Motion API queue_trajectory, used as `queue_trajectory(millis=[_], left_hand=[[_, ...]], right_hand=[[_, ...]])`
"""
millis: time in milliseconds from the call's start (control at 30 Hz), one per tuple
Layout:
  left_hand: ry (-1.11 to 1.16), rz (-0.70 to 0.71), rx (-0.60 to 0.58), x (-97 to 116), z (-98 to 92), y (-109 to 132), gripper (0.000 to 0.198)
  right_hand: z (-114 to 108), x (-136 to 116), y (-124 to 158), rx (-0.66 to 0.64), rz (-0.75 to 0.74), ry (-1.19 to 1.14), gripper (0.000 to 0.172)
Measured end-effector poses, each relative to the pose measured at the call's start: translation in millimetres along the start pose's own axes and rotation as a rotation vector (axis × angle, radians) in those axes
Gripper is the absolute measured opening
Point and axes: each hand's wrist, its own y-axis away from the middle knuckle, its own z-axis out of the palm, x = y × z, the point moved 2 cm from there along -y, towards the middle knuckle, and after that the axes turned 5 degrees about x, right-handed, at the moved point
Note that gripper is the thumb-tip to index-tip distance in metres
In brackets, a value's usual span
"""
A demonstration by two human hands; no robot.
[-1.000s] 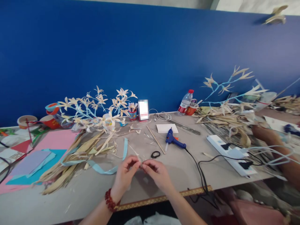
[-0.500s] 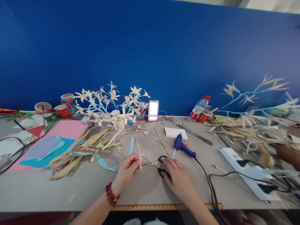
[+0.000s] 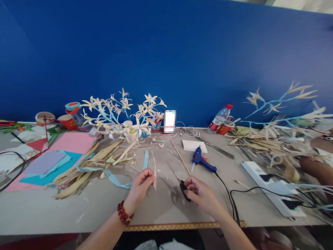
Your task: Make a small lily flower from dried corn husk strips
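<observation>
A narrow pale strip of dried husk (image 3: 155, 171) stands upright, pinched between the thumb and fingers of my left hand (image 3: 143, 183). My right hand (image 3: 199, 194) is closed around the black handles of a pair of scissors (image 3: 184, 190), raised off the table with the blades pointing up and away to the left. Between the hands lie small husk scraps (image 3: 166, 175). A light blue ribbon (image 3: 118, 181) trails just left of my left hand. Past my right hand rests a blue glue gun (image 3: 203, 160), its black cord running toward the table's front edge.
White husk flowers on blue stems (image 3: 117, 118) stand at the back. Dried husks (image 3: 75, 173) and coloured paper (image 3: 47, 163) lie left. A thin stick (image 3: 180, 158), a white card (image 3: 195, 146) and a power strip (image 3: 270, 191) are ahead and right. Another person's hand (image 3: 314, 170) shows at far right.
My right hand has picked up the scissors from the table, lifting them and swinging the blades upward. My left hand keeps the husk strip in nearly the same place.
</observation>
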Motion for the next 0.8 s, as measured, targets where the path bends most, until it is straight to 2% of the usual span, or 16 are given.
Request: queue_trajectory(millis=[67, 100, 200, 267, 500, 800], left_hand=[[0.016, 0.013, -0.016, 4.4, 3.7, 2.3, 0.02], [0.03, 0.022, -0.027, 7.0, 5.8, 3.6, 0.019], [0.058, 0.058, -0.057, 15.0, 11.5, 7.4, 0.018], [0.054, 0.074, -0.071, 19.6, 14.3, 9.3, 0.017], [0.03, 0.059, -0.071, 26.7, 20.4, 14.5, 0.016], [0.025, 0.053, -0.083, 29.1, 24.4, 17.2, 0.015]], right_hand=[[17.6, 0.7, 7.5, -0.105, 0.072, -0.316, 0.02], [27.2, 0.2, 11.4, -0.135, 0.112, -0.394, 0.024], [51.1, -4.4, 21.5, -0.172, 0.177, -0.487, 0.034], [59.4, -8.1, 25.5, -0.17, 0.178, -0.53, 0.037], [63.0, -13.5, 27.4, -0.167, 0.121, -0.624, 0.047], [64.5, -18.9, 31.6, -0.128, 0.146, -0.695, 0.051]])
